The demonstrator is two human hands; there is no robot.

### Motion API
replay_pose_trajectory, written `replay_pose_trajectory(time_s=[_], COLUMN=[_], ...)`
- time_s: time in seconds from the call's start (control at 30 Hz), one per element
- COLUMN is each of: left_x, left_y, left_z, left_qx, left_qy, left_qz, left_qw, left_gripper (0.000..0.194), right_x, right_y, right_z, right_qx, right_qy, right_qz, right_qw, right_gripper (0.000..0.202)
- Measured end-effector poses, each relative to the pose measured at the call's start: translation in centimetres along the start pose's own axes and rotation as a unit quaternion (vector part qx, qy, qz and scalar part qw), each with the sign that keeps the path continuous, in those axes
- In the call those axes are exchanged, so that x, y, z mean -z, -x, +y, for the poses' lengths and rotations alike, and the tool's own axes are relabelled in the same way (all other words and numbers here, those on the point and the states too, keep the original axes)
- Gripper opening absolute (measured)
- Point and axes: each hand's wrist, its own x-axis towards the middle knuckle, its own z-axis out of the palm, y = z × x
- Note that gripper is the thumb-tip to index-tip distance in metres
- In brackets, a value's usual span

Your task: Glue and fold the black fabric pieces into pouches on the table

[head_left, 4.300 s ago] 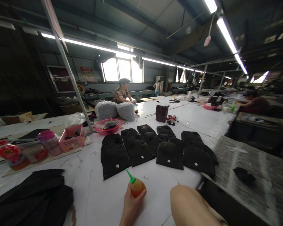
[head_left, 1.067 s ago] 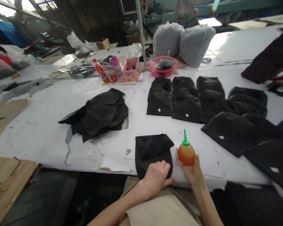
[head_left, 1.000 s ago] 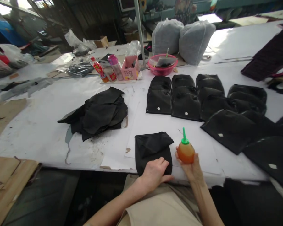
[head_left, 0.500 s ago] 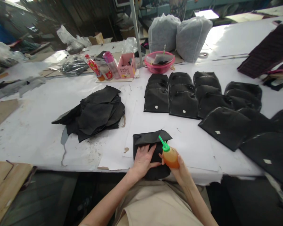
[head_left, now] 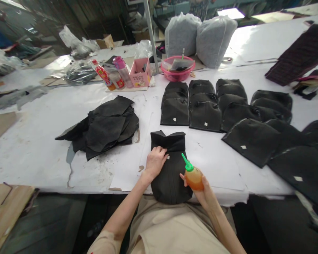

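Note:
A black fabric piece (head_left: 172, 180) lies at the table's front edge, its rounded end toward me and a small pale tag near its middle. At its far end, a loose flap (head_left: 171, 141) stands up in folds. My left hand (head_left: 156, 162) is on the piece's left side, fingers curled closed at the crease under the flap. To the right, my right hand (head_left: 204, 192) is wrapped around a squeeze bottle (head_left: 194, 179) of amber liquid. The bottle's green nozzle points up and left, above the piece's right edge and apart from it.
A loose pile of black pieces (head_left: 106, 127) lies left. Rows of overlapping black pouch-like pieces (head_left: 205, 113) cover the right side. Farther back are a pink box (head_left: 140, 74), drink bottles (head_left: 103, 74), a pink basin (head_left: 178, 74), stuffed bags (head_left: 214, 42) and a metal pole (head_left: 151, 38).
My left hand has moved up and left to the crease. The flap has risen into folds, and the tag and more of the piece now show. The bottle has shifted slightly right.

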Motion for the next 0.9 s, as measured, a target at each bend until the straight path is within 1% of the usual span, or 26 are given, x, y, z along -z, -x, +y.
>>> replay_pose_trajectory(time_s=[0.07,0.13,0.17,0.23,0.33,0.37,0.4,0.5,0.57,0.63,0.73,0.8,0.9], left_x=[-0.1,-0.4,-0.6,-1.2,-2.1,-2.4,-2.6,-3.2,-3.4,-3.5,-3.6,-3.4,-3.0], left_y=[0.1,0.3,0.4,0.5,0.4,0.3,0.2,-0.1,-0.4,-0.6,-1.0,-1.3,-1.9], left_z=[0.2,0.4,0.6,0.9,1.3,1.4,1.4,1.4,1.2,1.0,0.9,0.9,1.1], left_qx=[-0.006,-0.009,-0.021,-0.077,-0.190,-0.210,-0.217,-0.182,-0.165,-0.159,-0.138,-0.132,-0.141], left_qy=[-0.016,-0.034,-0.040,-0.048,-0.042,-0.041,-0.038,-0.021,-0.011,-0.014,-0.034,-0.058,-0.119], left_qz=[0.013,0.041,0.051,0.052,0.037,0.039,0.048,0.092,0.113,0.120,0.116,0.099,0.069], left_qw=[1.000,0.999,0.998,0.995,0.980,0.976,0.974,0.979,0.980,0.980,0.983,0.985,0.981], left_gripper=[0.016,0.013,0.011,0.016,0.023,0.022,0.020,0.011,0.013,0.015,0.016,0.015,0.018], right_x=[0.2,0.4,0.5,0.8,1.1,1.1,1.2,1.2,1.2,1.3,1.4,1.6,1.6], right_y=[0.4,0.8,0.9,1.0,0.8,0.7,0.6,0.6,0.7,0.8,0.6,0.4,0.1], right_z=[-0.1,-0.1,-0.1,0.0,0.3,0.4,0.4,0.5,0.5,0.6,0.7,0.9,1.1], right_qx=[-0.006,-0.005,-0.004,0.002,0.012,0.015,0.018,0.018,0.021,0.028,0.029,0.025,0.027], right_qy=[0.008,0.014,0.015,0.014,0.011,0.010,0.007,-0.003,-0.008,-0.011,-0.017,-0.022,-0.031], right_qz=[0.000,0.001,-0.001,-0.007,-0.031,-0.037,-0.043,-0.057,-0.064,-0.065,-0.067,-0.071,-0.078], right_qw=[1.000,1.000,1.000,1.000,0.999,0.999,0.999,0.998,0.998,0.997,0.997,0.997,0.996], right_gripper=[0.050,0.049,0.049,0.047,0.046,0.047,0.047,0.045,0.045,0.045,0.044,0.046,0.050])
